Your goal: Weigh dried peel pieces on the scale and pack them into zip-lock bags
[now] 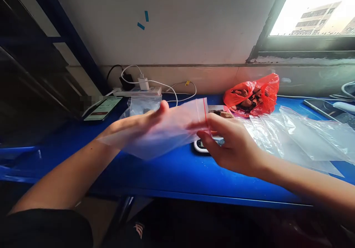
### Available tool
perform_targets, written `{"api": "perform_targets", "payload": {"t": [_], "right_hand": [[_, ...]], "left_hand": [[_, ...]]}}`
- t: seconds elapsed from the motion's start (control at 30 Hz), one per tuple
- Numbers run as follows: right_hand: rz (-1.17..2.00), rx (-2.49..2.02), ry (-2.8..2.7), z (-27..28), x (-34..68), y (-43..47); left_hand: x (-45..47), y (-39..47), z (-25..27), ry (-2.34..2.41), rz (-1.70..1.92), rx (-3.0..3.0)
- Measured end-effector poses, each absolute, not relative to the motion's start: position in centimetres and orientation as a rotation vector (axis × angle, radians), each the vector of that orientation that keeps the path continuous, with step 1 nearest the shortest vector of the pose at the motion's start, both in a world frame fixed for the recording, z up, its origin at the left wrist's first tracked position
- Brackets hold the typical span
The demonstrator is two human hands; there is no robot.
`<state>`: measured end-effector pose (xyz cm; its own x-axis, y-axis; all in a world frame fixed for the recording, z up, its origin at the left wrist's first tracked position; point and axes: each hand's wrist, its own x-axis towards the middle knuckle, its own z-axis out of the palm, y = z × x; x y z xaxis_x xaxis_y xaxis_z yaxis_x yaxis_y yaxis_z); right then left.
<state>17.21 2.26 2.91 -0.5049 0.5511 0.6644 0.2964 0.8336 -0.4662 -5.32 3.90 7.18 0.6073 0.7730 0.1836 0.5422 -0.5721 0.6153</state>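
A clear zip bag [163,142] with a red strip along its mouth hangs in the air above the blue table. My right hand [235,144] pinches that red-edged mouth between thumb and fingers. On the bag's other side, my left hand [151,120] has its thumb raised and its fingers stretched out flat; they show blurred through the plastic. Whether they are inside the bag or behind it, I cannot tell. Partly hidden under my right hand is a white-rimmed device [198,146] with a small display. Brown dried pieces [222,113] lie just behind that hand.
A red plastic bag [251,98] of brown pieces stands open near the wall. Several clear zip bags [307,137] are spread on the blue table [177,177] at right. A phone [103,108], a power strip [152,89] with cables and another clear bag [145,103] are at left.
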Motion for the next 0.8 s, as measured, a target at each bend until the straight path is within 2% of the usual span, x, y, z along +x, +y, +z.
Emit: {"api": "perform_targets", "payload": {"t": [0.27,0.4,0.47,0.63,0.8], "right_hand": [[0.206,-0.409,-2.333,1.8,17.8,0.7],[-0.025,-0.340,-2.556,2.0,18.0,-0.7],[-0.035,-0.303,-2.611,1.7,17.8,-1.0],[-0.024,-0.263,-2.659,0.1,16.5,-0.1],[-0.097,-0.339,-2.601,0.0,16.0,0.6]], "left_hand": [[-5.5,4.5,7.2,0.495,0.151,2.145],[-5.8,3.6,6.8,0.528,0.274,2.475],[-5.9,2.6,6.9,0.446,0.316,2.648],[-5.6,0.7,7.5,0.584,0.116,2.966],[-5.6,1.4,8.1,0.710,-0.014,3.022]]}}
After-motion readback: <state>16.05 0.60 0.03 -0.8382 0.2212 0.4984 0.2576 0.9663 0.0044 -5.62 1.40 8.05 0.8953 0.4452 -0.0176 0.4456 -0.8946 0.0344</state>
